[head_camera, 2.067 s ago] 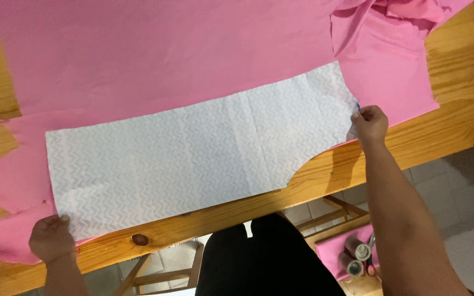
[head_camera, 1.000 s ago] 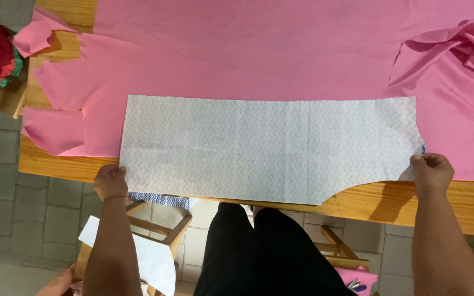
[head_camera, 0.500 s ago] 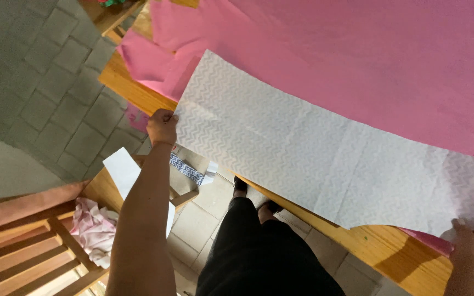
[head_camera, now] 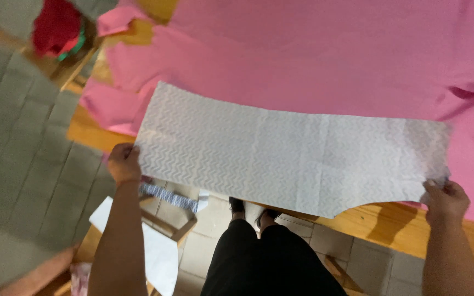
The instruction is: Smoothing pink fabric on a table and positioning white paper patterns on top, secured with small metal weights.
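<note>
A long white pattern piece (head_camera: 281, 153) with a faint zigzag print lies over pink fabric (head_camera: 325, 55) spread on a wooden table (head_camera: 357, 222). Its near edge hangs past the table's front. My left hand (head_camera: 123, 163) grips the piece's near left corner. My right hand (head_camera: 444, 200) grips its near right corner, beside a curved notch in the edge. Both hands hold the piece stretched between them.
Red cloth (head_camera: 56, 27) sits at the far left on a wooden surface. Below the table are a wooden stool frame (head_camera: 171, 222), a white sheet (head_camera: 157, 255) and a zigzag-print scrap (head_camera: 168, 197) over grey floor tiles. My black-trousered legs (head_camera: 264, 257) stand at the table's front.
The view has swung left and back again. Both hands have kept hold of the pattern piece's two near corners, and its near edge now overhangs the table's front.
</note>
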